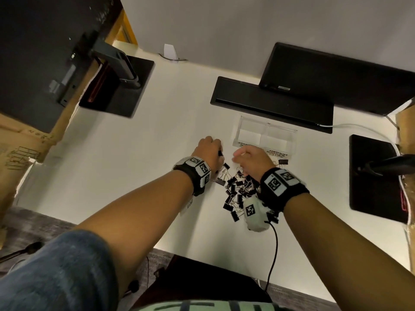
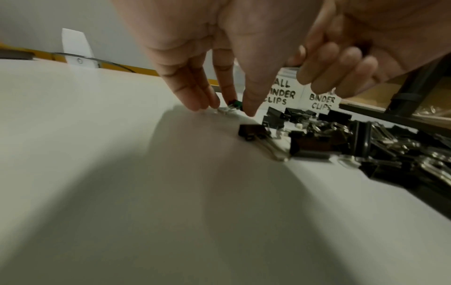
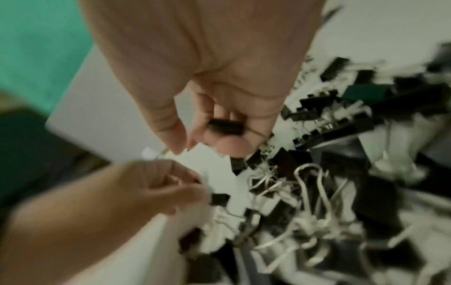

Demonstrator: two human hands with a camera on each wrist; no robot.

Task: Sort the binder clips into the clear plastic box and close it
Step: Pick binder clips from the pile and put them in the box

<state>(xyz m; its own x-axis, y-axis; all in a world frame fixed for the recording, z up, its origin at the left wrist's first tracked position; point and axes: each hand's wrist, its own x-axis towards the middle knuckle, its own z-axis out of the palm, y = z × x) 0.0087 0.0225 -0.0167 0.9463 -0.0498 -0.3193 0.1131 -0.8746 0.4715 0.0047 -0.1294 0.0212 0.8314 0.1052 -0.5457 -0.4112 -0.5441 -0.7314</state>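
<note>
My left hand [image 1: 207, 151] is down on the white surface [image 1: 139, 176], fingers pinching a small binder clip [image 2: 234, 105] at the left edge of the clip pile [image 1: 238, 189]. My right hand [image 1: 251, 162] hovers over the pile's far side, fingers curled round a black clip [image 3: 225, 126], though that wrist view is blurred. Clear plastic box [image 1: 265, 135] sits open just beyond both hands, compartments labelled small and medium.
</note>
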